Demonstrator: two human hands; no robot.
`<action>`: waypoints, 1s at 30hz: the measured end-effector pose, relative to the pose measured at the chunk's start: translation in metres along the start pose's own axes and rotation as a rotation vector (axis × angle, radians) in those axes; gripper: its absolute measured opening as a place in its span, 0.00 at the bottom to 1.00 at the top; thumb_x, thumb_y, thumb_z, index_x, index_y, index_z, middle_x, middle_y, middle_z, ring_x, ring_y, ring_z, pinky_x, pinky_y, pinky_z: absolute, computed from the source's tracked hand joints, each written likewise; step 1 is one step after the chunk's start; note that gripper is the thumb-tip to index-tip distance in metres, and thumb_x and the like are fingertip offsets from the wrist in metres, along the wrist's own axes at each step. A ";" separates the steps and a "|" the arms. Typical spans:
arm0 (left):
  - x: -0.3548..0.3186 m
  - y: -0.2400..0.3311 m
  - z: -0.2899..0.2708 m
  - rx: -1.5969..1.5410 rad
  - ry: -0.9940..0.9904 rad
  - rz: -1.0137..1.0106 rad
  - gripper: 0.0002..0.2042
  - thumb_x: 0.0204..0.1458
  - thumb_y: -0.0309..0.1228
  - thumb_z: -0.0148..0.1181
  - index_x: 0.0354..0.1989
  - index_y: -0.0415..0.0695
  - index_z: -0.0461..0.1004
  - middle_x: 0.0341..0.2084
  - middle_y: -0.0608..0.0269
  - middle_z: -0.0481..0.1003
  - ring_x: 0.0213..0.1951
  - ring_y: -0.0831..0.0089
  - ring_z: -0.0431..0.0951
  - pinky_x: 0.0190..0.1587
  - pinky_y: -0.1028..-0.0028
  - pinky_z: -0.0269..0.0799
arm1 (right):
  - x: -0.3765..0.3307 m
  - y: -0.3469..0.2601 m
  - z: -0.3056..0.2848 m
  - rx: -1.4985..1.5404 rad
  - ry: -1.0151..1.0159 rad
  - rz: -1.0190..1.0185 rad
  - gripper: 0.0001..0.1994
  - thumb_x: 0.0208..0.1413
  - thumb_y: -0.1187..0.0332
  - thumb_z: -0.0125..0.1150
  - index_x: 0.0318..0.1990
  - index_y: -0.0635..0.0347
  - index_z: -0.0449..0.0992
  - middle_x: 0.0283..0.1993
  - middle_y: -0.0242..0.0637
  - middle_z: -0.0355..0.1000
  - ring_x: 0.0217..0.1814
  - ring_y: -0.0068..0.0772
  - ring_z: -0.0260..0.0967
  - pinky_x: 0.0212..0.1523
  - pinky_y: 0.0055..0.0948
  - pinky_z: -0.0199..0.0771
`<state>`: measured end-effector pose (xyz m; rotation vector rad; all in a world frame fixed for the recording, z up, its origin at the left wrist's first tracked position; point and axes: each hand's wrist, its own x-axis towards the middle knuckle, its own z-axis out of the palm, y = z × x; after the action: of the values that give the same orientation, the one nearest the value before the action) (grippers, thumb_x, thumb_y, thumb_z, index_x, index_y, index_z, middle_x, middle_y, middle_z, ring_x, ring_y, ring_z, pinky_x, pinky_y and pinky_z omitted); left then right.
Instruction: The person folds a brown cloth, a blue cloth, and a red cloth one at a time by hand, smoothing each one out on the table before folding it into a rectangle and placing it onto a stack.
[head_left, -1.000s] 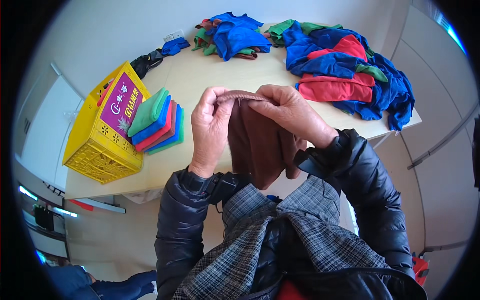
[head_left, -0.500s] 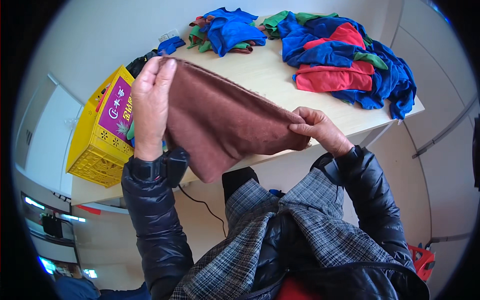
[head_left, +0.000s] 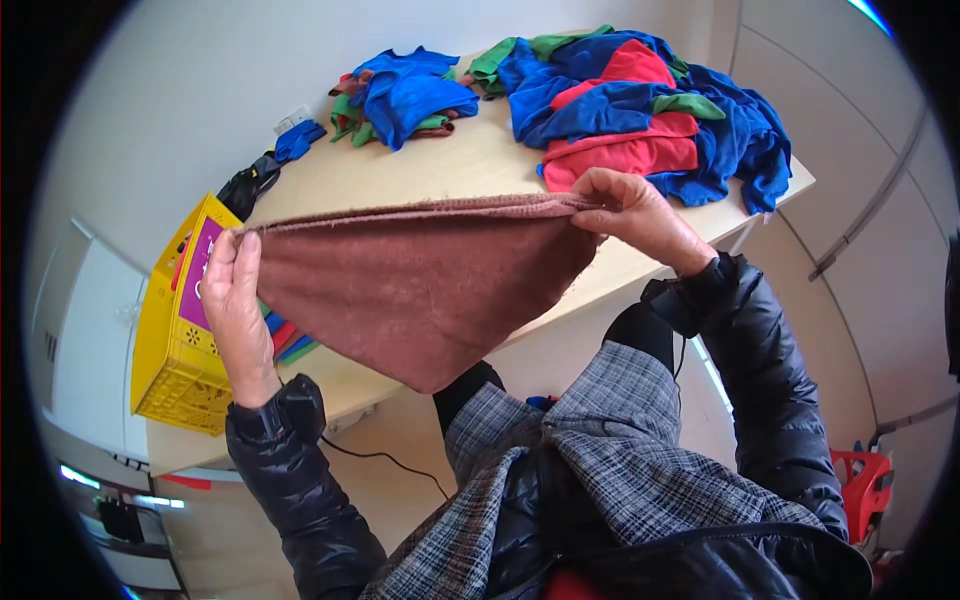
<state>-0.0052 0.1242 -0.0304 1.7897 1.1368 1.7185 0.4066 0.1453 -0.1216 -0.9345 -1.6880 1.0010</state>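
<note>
A brown cloth (head_left: 430, 290) hangs stretched between my two hands above the table's front edge. Its upper edge, showing several layers, runs almost level, and the lower part droops to a blunt point. My left hand (head_left: 236, 310) pinches the upper left corner between thumb and fingers, beside the yellow crate. My right hand (head_left: 630, 212) grips the upper right corner, in front of the large heap of cloths. Both hands are closed on the cloth.
On the pale table (head_left: 400, 180) lie a small pile of blue, green and brown cloths (head_left: 410, 95) and a larger heap of blue, red and green ones (head_left: 640, 110). The yellow crate (head_left: 180, 375) stands at left. A red plastic object (head_left: 862, 490) is at lower right.
My left hand has moved down and left, and my right hand up. The cloth's top edge went from slanting to nearly level and is drawn wider. The view has shifted too.
</note>
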 end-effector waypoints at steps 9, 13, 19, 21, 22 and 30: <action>0.002 -0.014 -0.006 -0.066 -0.005 -0.017 0.09 0.64 0.31 0.56 0.46 0.39 0.76 0.40 0.69 0.76 0.42 0.82 0.74 0.50 0.80 0.67 | -0.003 0.014 0.019 0.349 -0.158 0.132 0.04 0.64 0.70 0.59 0.43 0.59 0.74 0.31 0.23 0.72 0.31 0.14 0.69 0.33 0.18 0.70; -0.002 -0.041 -0.016 -0.066 0.045 -0.065 0.09 0.64 0.31 0.56 0.46 0.39 0.76 0.40 0.68 0.76 0.43 0.81 0.74 0.50 0.79 0.67 | -0.007 0.032 0.035 0.377 -0.152 0.146 0.05 0.64 0.71 0.57 0.44 0.61 0.76 0.33 0.25 0.73 0.34 0.15 0.70 0.35 0.20 0.72; -0.012 -0.052 -0.023 -0.036 0.032 -0.130 0.10 0.64 0.29 0.56 0.49 0.38 0.75 0.42 0.67 0.75 0.44 0.79 0.74 0.51 0.77 0.69 | -0.005 0.033 0.035 0.234 -0.079 0.099 0.08 0.61 0.76 0.56 0.46 0.63 0.76 0.32 0.28 0.74 0.35 0.18 0.71 0.36 0.22 0.73; -0.014 -0.049 -0.020 -0.023 0.030 -0.121 0.10 0.64 0.29 0.55 0.49 0.37 0.75 0.42 0.67 0.75 0.43 0.79 0.74 0.51 0.77 0.68 | -0.005 0.032 0.037 0.049 -0.024 0.024 0.08 0.58 0.77 0.56 0.45 0.63 0.76 0.32 0.32 0.74 0.34 0.24 0.73 0.36 0.25 0.74; -0.014 -0.049 -0.021 -0.025 0.029 -0.121 0.10 0.64 0.29 0.55 0.49 0.37 0.75 0.42 0.67 0.75 0.43 0.79 0.74 0.51 0.77 0.68 | -0.004 0.032 0.037 -0.139 0.030 -0.056 0.09 0.55 0.78 0.55 0.43 0.63 0.76 0.31 0.36 0.75 0.34 0.30 0.74 0.37 0.29 0.75; -0.008 -0.026 -0.032 0.084 0.076 -0.025 0.07 0.64 0.30 0.56 0.43 0.38 0.76 0.37 0.73 0.74 0.41 0.85 0.71 0.48 0.82 0.66 | 0.014 -0.003 0.030 -0.595 0.233 -0.405 0.11 0.48 0.80 0.54 0.40 0.62 0.75 0.34 0.47 0.74 0.38 0.51 0.75 0.38 0.40 0.75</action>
<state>-0.0420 0.1250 -0.0504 1.7645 1.2749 1.7623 0.3734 0.1506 -0.1209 -0.9743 -1.9009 0.1070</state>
